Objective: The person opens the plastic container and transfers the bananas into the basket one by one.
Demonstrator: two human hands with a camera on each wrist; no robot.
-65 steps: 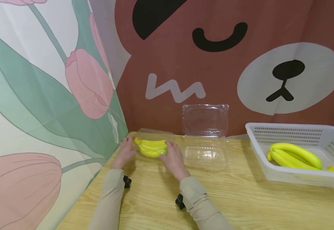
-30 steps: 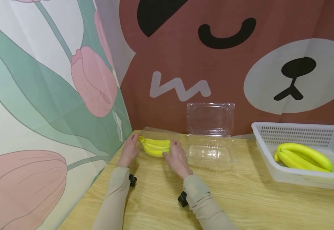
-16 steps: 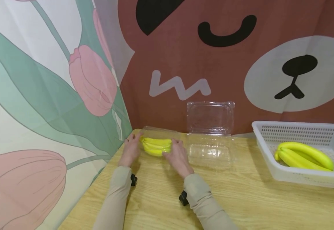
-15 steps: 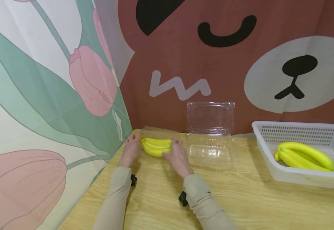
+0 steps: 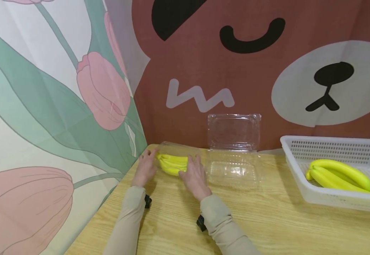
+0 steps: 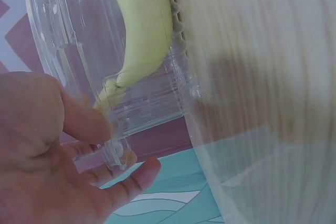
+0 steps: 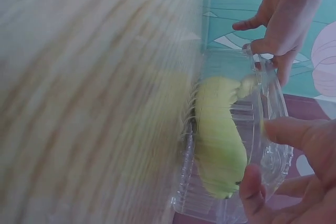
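Note:
A bunch of yellow bananas [image 5: 173, 163] lies inside a clear plastic clamshell container [image 6: 63, 35] at the table's far left corner. The left hand [image 5: 146, 169] pinches the container's left rim, its thumb on one side and fingers on the other in the left wrist view. At the opposite end, the right hand [image 5: 196, 177] holds the rim between thumb and fingers and covers the bananas' right end in the head view. The right wrist view shows the bananas through the ridged clear wall. Whether the lid is fully latched is hard to tell.
Just right of the hands stands a second clear clamshell container [image 5: 233, 170], its lid [image 5: 234, 132] raised against the curtain. A white perforated basket [image 5: 335, 198] at the right holds more bananas [image 5: 339, 175]. Printed curtains border the wooden table [image 5: 268, 226] behind and left.
Both hands stay at the container's two ends. The right hand has shifted slightly left, over the bananas' right end. The head view has turned a little.

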